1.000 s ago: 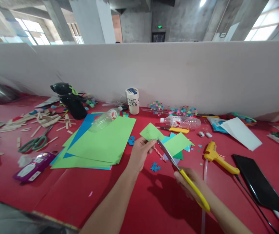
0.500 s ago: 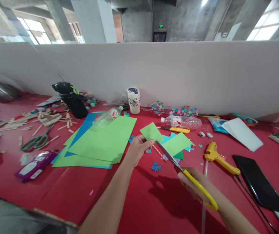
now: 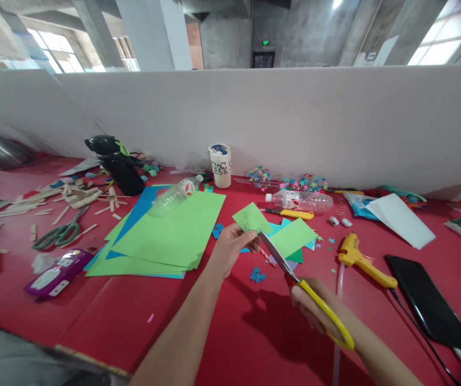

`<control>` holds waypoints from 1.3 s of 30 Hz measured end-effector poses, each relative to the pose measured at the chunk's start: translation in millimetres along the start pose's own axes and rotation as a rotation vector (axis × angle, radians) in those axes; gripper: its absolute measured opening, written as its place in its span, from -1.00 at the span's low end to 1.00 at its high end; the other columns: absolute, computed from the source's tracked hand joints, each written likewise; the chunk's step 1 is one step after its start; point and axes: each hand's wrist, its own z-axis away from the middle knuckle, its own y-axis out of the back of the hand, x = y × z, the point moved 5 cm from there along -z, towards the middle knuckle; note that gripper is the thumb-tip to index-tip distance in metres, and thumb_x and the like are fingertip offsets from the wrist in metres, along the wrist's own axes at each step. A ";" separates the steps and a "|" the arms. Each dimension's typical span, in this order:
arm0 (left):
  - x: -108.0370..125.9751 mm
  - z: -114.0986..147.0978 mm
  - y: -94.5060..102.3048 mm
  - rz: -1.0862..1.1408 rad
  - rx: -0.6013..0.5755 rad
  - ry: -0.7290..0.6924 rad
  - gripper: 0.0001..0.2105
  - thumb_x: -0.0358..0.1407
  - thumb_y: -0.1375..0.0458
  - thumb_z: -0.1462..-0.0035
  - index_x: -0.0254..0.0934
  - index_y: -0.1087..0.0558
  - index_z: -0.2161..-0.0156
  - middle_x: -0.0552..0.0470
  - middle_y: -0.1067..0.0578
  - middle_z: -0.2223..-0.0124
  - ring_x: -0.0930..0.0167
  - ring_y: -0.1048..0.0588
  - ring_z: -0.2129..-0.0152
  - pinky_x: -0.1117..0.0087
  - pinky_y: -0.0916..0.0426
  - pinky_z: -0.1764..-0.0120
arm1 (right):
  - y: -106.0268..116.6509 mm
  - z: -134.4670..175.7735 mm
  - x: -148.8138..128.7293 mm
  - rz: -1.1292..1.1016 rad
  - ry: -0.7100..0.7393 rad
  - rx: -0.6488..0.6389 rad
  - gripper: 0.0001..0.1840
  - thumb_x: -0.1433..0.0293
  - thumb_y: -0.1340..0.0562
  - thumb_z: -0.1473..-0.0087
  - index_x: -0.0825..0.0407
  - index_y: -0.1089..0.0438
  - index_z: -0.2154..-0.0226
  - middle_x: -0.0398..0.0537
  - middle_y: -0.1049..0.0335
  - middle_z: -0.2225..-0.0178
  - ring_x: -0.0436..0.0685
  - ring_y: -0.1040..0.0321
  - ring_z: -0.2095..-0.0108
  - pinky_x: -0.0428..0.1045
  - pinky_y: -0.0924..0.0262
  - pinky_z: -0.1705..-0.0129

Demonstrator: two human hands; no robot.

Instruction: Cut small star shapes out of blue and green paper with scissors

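Observation:
Between thumb and fingers, my left hand (image 3: 230, 246) pinches a small piece of green paper (image 3: 251, 217) with faint pencil lines on it. My right hand (image 3: 314, 303) grips yellow-handled scissors (image 3: 278, 257), whose blades point up and left at the paper's right edge. The blade tips appear to meet that edge; whether they cut into it I cannot tell. Beneath and behind lie a green paper rectangle (image 3: 294, 237), blue and dark green scraps, and a red-and-white striped straw (image 3: 268, 257). Small blue stars (image 3: 257, 275) lie on the table below the scissors.
Large green sheets (image 3: 166, 236) and a clear bottle (image 3: 177, 194) lie left, beyond them green-handled scissors (image 3: 61, 235) and a purple device (image 3: 59, 273). To the right are a yellow glue gun (image 3: 365, 262), a black tablet-like slab (image 3: 427, 300), a cutter (image 3: 294, 214) and another bottle (image 3: 305, 201).
The scissors and my right hand have shifted slightly left, with the blades closer to my left fingers. The green paper piece has moved slightly right.

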 end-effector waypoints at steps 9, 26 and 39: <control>0.5 -1.6 1.5 -0.025 -0.015 0.021 -0.87 -0.32 -0.17 0.05 -0.38 -0.41 0.43 0.03 -0.47 0.53 0.45 -0.45 0.62 0.39 -0.35 0.45 | 4.6 -3.0 1.2 0.062 -0.033 -0.008 -0.37 -0.25 0.04 0.13 0.01 -0.10 0.57 -0.38 0.08 0.77 -0.15 0.09 0.81 -0.19 0.11 0.78; -2.6 -0.3 -4.5 0.115 0.012 0.063 -0.85 -0.31 -0.20 0.08 -0.39 -0.41 0.41 0.01 -0.48 0.50 0.52 -0.41 0.64 0.48 -0.26 0.49 | 2.7 -7.9 10.2 0.015 -0.064 -0.006 -0.45 -0.15 -0.02 0.04 0.00 -0.07 0.60 -0.42 0.11 0.83 -0.16 0.11 0.86 -0.22 0.14 0.83; 12.0 1.1 3.5 -0.170 0.027 -0.030 -0.85 -0.27 -0.19 0.06 -0.35 -0.39 0.49 0.07 -0.44 0.55 0.53 -0.37 0.66 0.46 -0.25 0.50 | 5.3 -6.4 2.5 0.077 -0.044 -0.070 -0.46 -0.14 -0.07 0.07 0.00 -0.07 0.60 -0.43 0.13 0.83 -0.15 0.14 0.86 -0.20 0.11 0.84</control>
